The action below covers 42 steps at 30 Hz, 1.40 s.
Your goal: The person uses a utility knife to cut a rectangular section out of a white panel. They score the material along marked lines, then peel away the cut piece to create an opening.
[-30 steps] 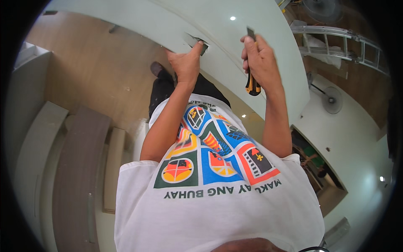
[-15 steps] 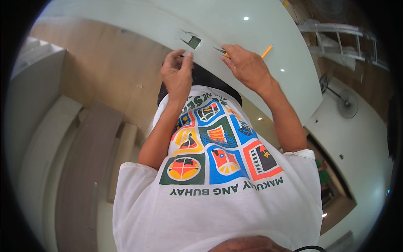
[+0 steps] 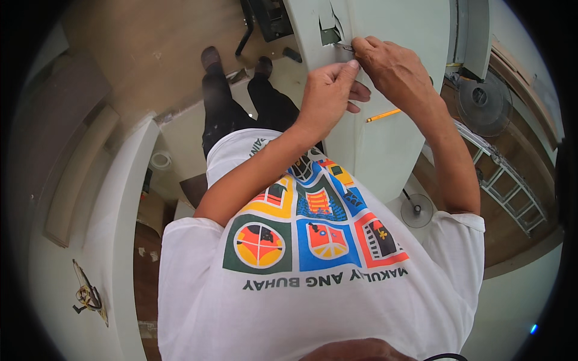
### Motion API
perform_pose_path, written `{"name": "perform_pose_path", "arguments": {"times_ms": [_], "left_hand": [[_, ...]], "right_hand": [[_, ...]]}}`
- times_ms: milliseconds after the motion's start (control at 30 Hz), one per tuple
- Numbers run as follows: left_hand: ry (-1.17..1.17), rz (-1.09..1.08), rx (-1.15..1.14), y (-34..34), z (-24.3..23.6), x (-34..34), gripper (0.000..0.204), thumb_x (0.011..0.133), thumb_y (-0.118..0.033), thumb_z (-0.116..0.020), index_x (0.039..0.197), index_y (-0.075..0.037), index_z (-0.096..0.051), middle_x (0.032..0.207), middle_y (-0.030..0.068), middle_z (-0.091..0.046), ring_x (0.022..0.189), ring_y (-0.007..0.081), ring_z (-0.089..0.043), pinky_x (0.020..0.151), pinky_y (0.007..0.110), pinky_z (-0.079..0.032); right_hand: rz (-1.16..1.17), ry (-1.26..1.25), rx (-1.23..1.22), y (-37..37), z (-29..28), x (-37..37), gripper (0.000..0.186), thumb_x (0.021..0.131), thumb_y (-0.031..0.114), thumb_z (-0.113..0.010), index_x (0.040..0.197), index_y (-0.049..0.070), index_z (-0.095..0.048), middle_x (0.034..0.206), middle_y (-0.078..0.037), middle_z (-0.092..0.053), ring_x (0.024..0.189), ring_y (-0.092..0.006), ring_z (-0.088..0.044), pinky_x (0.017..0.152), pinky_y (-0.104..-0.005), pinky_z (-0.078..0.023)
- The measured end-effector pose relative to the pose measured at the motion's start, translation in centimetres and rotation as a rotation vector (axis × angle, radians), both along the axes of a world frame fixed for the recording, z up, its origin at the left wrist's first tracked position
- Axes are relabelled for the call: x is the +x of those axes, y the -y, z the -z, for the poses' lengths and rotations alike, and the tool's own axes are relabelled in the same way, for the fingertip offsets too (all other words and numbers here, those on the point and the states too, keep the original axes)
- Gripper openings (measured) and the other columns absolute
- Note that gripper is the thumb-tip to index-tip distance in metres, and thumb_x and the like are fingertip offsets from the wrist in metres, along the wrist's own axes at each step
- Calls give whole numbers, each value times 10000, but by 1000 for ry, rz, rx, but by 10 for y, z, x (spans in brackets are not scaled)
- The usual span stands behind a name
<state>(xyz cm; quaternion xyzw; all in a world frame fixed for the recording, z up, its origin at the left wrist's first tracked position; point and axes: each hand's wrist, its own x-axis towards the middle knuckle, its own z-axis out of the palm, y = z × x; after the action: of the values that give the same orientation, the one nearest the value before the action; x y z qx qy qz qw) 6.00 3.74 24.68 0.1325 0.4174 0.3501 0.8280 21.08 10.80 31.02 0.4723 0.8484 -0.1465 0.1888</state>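
A white panel has a small square cutout near its left edge, dark green inside, with torn, lifted slivers of surface around it. My right hand is closed around a small tool with a thin metal tip, which points at the cutout's lower right corner. Most of that tool is hidden in my palm. Close beside it is my left hand, fingers apart and loosely bent, its thumb by the right fingertips. Nothing shows in the left hand. A yellow pencil lies on the panel below my right hand.
A metal ladder and fans are at the right. White partition walls stand at the left, with a bundle of cable beyond. A black object stands at the panel's left, above my feet.
My view has turned, so the panel now runs more upright in the picture. Both hands have come together by the cutout, and the tool tip has moved up close to its corner.
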Motion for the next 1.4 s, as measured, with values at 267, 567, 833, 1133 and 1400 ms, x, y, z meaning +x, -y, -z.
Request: {"name": "perform_pose_path", "arguments": {"times_ms": [267,567,833,1133,1400], "left_hand": [[35,-35,44,-3,3,13,527,1138,-445,-443,1172,29,-671,948,148,-761,904,216,-771,699,333,-627],[23,-130,8,4,-23,17,500,1146,-425,-431,1091,11,-671,908,125,-759,862,211,-768,691,331,-624],[51,-209,-39,6,-26,23,526,1141,-430,-447,1027,25,-685,815,95,-757,754,159,-765,603,273,-606],[97,-155,-95,4,-29,19,432,1151,-355,-438,1099,8,-667,878,134,-764,809,215,-771,665,327,-614],[138,-188,-126,2,-29,19,432,1144,-366,-465,1117,17,-663,942,134,-757,863,236,-782,660,327,-622]], "right_hand": [[-34,39,-97,-10,-19,-8,77,924,93,-620,951,49,-564,899,-101,-681,834,-320,-719,692,-426,-579],[-99,27,-150,-15,-45,-11,112,899,72,-650,946,36,-556,867,-103,-672,813,-315,-717,685,-415,-580],[-169,73,-162,-19,-49,-13,120,880,56,-661,967,29,-583,871,-115,-680,794,-321,-725,666,-419,-581],[-174,119,-238,-22,-48,-10,133,898,41,-639,986,30,-540,845,-119,-636,777,-339,-704,662,-418,-569],[-141,168,-272,-26,-51,-22,141,893,46,-653,998,28,-560,879,-132,-654,784,-348,-715,663,-426,-573]]}}
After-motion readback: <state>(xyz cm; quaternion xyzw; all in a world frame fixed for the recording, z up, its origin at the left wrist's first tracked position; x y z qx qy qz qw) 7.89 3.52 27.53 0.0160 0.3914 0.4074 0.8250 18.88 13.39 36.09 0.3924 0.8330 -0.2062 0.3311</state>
